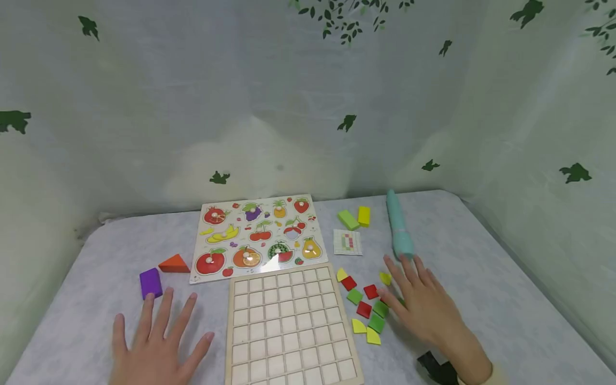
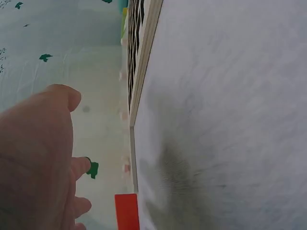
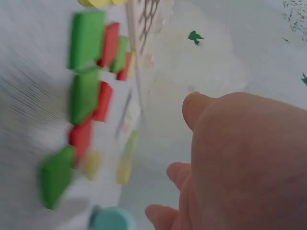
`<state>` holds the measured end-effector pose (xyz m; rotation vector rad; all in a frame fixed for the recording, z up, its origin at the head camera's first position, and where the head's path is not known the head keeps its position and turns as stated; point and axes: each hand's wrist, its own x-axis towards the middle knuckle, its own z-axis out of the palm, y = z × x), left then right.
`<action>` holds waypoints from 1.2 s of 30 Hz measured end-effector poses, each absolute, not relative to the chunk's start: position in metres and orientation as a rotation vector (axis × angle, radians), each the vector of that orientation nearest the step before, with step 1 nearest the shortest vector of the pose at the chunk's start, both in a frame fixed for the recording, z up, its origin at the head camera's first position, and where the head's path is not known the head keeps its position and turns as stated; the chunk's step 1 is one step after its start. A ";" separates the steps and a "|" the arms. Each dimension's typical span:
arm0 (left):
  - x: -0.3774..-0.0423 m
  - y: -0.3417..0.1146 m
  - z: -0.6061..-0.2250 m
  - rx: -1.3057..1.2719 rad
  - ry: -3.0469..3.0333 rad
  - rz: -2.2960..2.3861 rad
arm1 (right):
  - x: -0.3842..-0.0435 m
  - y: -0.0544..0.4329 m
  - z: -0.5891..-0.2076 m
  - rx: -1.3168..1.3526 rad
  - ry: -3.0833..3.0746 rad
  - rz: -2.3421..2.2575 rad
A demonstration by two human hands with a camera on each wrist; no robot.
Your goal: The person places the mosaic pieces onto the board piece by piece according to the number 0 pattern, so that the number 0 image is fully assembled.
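Note:
My left hand (image 1: pixel 156 345), fingers spread and empty, hovers at the table's left front. Its fingertips overlap the near edge of a purple block (image 1: pixel 151 282) in the head view; behind that lies an orange-red triangular block (image 1: pixel 175 264). Over on the right, my right hand (image 1: pixel 425 307) is spread above the cloth, holding nothing. Beside and partly under it are several small tiles: red squares (image 1: pixel 364 309), green squares (image 1: pixel 376 323) and yellow quarter-circles (image 1: pixel 359 326). The right wrist view shows the green tiles (image 3: pixel 85 96) blurred, below the raised hand. Between both hands lies a wooden grid board (image 1: pixel 291 324).
A fruit-picture puzzle board (image 1: pixel 260 235) adjoins the grid board's far edge. Farther right are a small pattern card (image 1: pixel 347 243), a light green block (image 1: pixel 348 220), a yellow block (image 1: pixel 364 216) and a long tapered teal object (image 1: pixel 398 224). A black item (image 1: pixel 438 369) is by the right wrist.

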<state>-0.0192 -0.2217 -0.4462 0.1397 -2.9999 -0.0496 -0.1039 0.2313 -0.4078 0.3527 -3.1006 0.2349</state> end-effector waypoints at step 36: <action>-0.086 -0.201 -0.474 -0.365 -2.587 -0.838 | -0.191 0.160 -0.405 0.954 -3.168 0.697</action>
